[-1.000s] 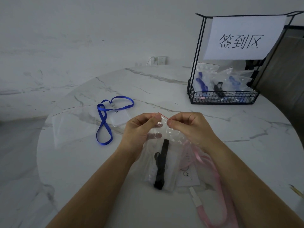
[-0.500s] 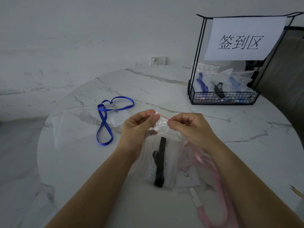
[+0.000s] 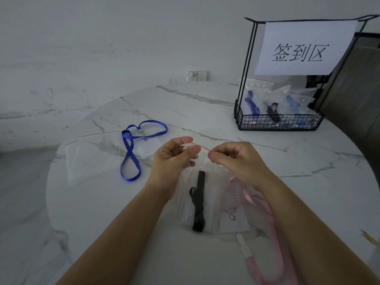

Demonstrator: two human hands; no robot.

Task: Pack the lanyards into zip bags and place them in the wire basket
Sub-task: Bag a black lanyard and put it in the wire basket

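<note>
A clear zip bag point(image 3: 207, 194) with a red zip line hangs between my hands above the table, and a folded black lanyard point(image 3: 198, 204) sits inside it. My left hand point(image 3: 174, 157) pinches the left end of the zip strip. My right hand point(image 3: 236, 159) pinches the strip further right. A blue lanyard point(image 3: 131, 149) lies looped on the table to the left, beside a white card. Under my right forearm a pink lanyard point(image 3: 265, 239) trails toward the front edge. The black wire basket point(image 3: 277, 122) stands at the back right with several bagged lanyards in it.
Empty clear zip bags point(image 3: 92, 157) lie flat at the left of the round marble table point(image 3: 205, 112). A white paper sign point(image 3: 304, 48) with printed characters hangs on the basket's tall frame. A white card point(image 3: 234, 221) lies under the held bag. A dark panel stands right of the basket.
My hands have drawn a little apart along the red zip strip, and the bag has lifted slightly. The lanyards on the table and the basket have not moved.
</note>
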